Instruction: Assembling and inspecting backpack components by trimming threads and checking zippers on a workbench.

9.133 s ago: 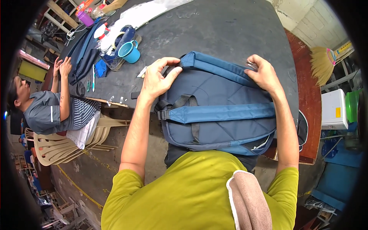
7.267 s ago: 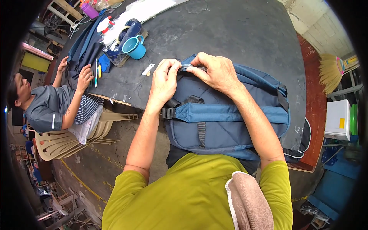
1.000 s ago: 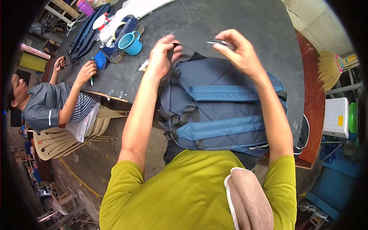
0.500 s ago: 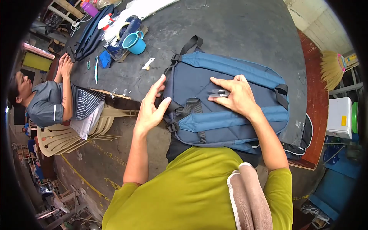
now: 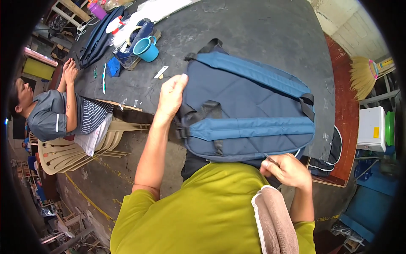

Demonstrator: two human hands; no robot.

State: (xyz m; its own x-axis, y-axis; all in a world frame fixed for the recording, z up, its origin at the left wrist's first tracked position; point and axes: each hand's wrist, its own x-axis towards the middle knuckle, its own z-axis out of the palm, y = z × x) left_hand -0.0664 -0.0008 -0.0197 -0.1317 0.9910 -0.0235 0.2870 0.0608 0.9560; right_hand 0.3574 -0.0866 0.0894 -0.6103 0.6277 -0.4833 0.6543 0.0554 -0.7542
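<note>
A navy backpack (image 5: 249, 95) lies on the dark table, its two lighter blue shoulder straps (image 5: 253, 128) facing up and black webbing at their ends. At the bag's left end my left hand (image 5: 171, 97) is closed on its edge, fingers curled and thumb up; some of the grip is hidden. Down by the near right side, my right hand (image 5: 289, 169) is closed around a small, slim metal tool (image 5: 271, 160), apparently thread snips. The tool's tip points at the bag's near edge.
A blue mug (image 5: 146, 49), a toothbrush (image 5: 104, 78), a blue cloth scrap (image 5: 113, 67) and a spray bottle (image 5: 115, 25) occupy the table's left side. A seated person (image 5: 55, 110) is at the left. A broom (image 5: 364, 76) stands right, beyond a reddish-brown board (image 5: 347, 139).
My right hand has moved from the middle of the back panel to the bag's near edge, taking the tool along. The left hand has gone from spread fingers to closed at the bag's end.
</note>
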